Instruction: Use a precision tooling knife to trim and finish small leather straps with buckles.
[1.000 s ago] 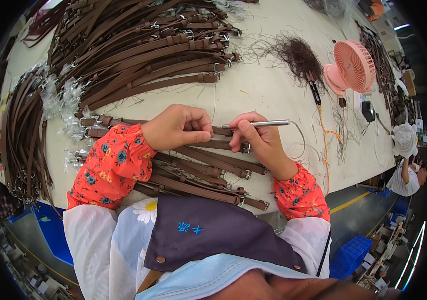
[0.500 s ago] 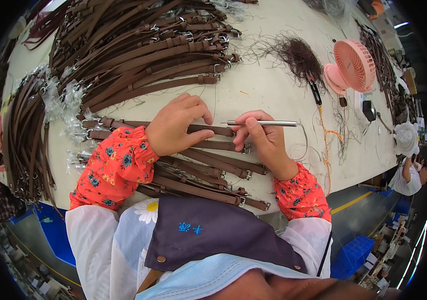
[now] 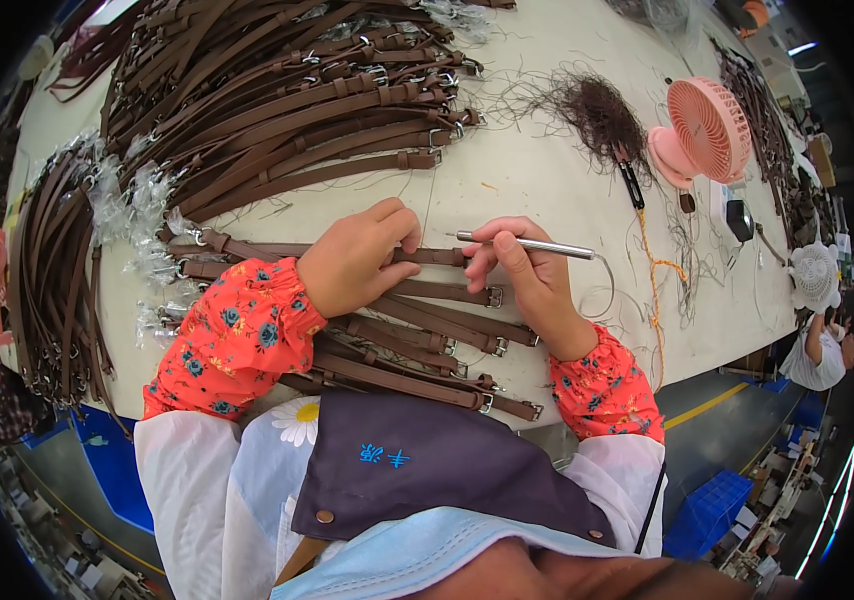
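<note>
My left hand curls over a brown buckled strap, with its thumb and fingers closed around the strap's edges. A slim metal pen-shaped tool with a thin cord is held in my right hand. Its fine tip points left, just above that strap and a short way from my left fingers. The lower fingers of my right hand are beside the strap's buckle end. Several more straps lie fanned out below my hands, their metal buckles toward the right.
A big heap of brown straps covers the far left, with clear plastic wrap beside it. Cut threads lie bunched near black-handled snips on an orange cord. A pink fan stands at the right of the white table.
My left hand has shifted slightly right, and its fingers have come together on the strap. The tool in my right hand has tilted, its tip now higher.
</note>
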The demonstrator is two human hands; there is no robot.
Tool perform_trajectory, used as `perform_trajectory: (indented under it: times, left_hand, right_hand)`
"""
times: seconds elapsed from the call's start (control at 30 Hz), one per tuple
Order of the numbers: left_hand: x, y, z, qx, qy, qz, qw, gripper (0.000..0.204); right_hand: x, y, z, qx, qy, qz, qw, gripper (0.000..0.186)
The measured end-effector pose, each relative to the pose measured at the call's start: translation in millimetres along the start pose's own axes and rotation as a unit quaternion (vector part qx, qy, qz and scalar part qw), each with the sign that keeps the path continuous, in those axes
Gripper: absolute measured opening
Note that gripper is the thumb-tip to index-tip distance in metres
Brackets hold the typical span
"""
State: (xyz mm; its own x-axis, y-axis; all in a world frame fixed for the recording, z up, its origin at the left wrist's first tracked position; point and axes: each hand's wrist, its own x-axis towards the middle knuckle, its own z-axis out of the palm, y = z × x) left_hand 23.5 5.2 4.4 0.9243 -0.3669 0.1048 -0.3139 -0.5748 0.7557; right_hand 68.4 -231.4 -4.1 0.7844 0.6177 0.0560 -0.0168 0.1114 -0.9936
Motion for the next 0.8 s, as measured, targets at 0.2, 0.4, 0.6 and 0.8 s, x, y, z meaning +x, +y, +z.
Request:
perform_trajectory:
  times: [0.2,0.4,0.6,0.8]
  left_hand:
    - [1,10,2,-0.011,-0.010,-0.048,0.999,0.022]
    - [-1,-6,11,-0.025,0.034,0.034,0.999,0.014]
    - [1,-3,9,-0.030,0.033,0.021,0.999,0.007]
    - [2,-2,7,-0.054,0.022,-0.025,0.998,0.008]
  right_hand:
    - [-1,-3,1,0.024,0.004,0.027,0.999,0.032]
    - [-3,-3,0,-0.004,-0.012,0.054,0.998,0.031]
    - [-3,-3,0,-0.016,-0.030,0.077,0.996,0.029]
    - [-3,-2,2,0.006,-0.028,0.075,0.997,0.028]
